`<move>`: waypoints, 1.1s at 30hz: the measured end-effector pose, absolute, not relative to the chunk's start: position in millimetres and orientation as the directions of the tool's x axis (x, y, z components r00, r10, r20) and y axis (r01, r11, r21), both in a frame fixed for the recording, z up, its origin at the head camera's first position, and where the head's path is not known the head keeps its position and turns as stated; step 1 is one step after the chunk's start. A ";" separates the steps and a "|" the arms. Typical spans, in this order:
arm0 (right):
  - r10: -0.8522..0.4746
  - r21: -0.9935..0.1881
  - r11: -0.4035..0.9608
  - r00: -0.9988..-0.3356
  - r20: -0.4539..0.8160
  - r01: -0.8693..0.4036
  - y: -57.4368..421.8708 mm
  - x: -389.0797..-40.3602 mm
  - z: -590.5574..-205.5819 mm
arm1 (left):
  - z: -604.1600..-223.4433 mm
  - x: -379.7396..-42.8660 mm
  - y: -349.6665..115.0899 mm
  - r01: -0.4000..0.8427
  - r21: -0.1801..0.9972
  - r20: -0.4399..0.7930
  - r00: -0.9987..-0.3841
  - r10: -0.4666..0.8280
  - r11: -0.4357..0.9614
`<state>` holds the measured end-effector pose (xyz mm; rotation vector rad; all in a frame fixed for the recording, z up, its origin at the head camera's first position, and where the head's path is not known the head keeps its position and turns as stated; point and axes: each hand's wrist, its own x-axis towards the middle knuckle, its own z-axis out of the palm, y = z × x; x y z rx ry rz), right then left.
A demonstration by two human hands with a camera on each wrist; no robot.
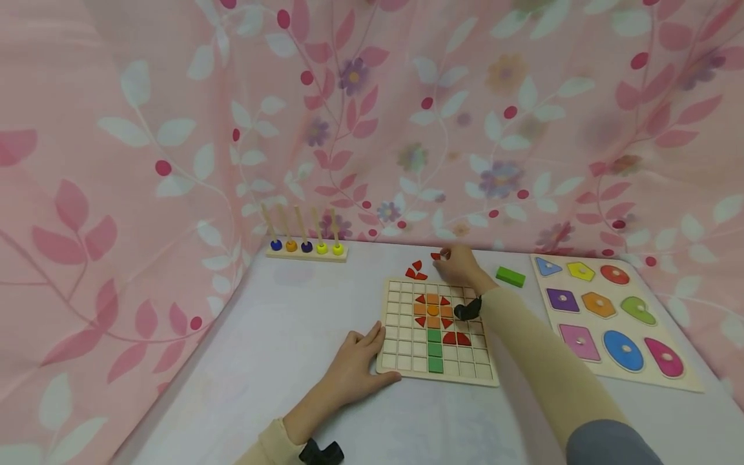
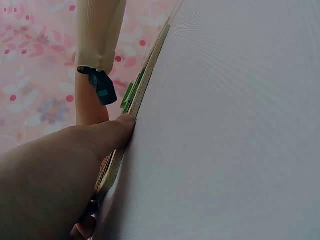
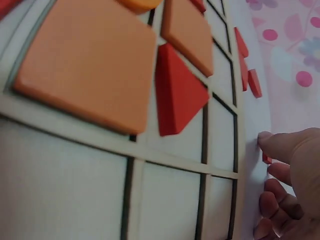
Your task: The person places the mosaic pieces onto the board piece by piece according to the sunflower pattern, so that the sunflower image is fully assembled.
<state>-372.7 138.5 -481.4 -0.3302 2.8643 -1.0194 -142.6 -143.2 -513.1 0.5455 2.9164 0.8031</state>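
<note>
A wooden grid board (image 1: pixel 405 363) lies on the table, with orange squares (image 1: pixel 433 299), an orange disc (image 1: pixel 433 310), small red pieces (image 1: pixel 446 322) and a column of green squares (image 1: pixel 435 350) in its cells. My left hand (image 1: pixel 352 369) touches the board's near left corner, thumb along the front edge and fingers at the left side, fairly straight. Beyond the far edge, my right hand (image 1: pixel 459 266) pinches a small red piece (image 3: pixel 267 158) between thumb and finger. The piece is partly hidden by the fingertips. Several loose red pieces (image 1: pixel 416 265) lie just left of that hand.
A green block (image 1: pixel 510 277) lies right of the right hand. Farther right is a shape puzzle board (image 1: pixel 622 374) with knobbed pieces. At the back left stands a peg stand (image 1: pixel 307 255) with coloured beads. A pink floral curtain (image 1: pixel 372 161) hangs behind the table.
</note>
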 end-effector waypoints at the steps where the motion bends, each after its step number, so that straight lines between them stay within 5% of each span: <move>1: -0.238 -0.618 0.764 -0.971 -0.005 -0.184 138.5 -374.0 -483.2 | -513.1 -142.3 -143.2 0.318 0.506 0.029 -0.935 0.353 0.802; 33: -0.291 -0.592 0.759 -0.955 0.064 -0.271 138.9 -383.7 -488.4 | -509.3 -141.1 -143.1 0.310 0.530 0.018 -0.935 0.355 0.790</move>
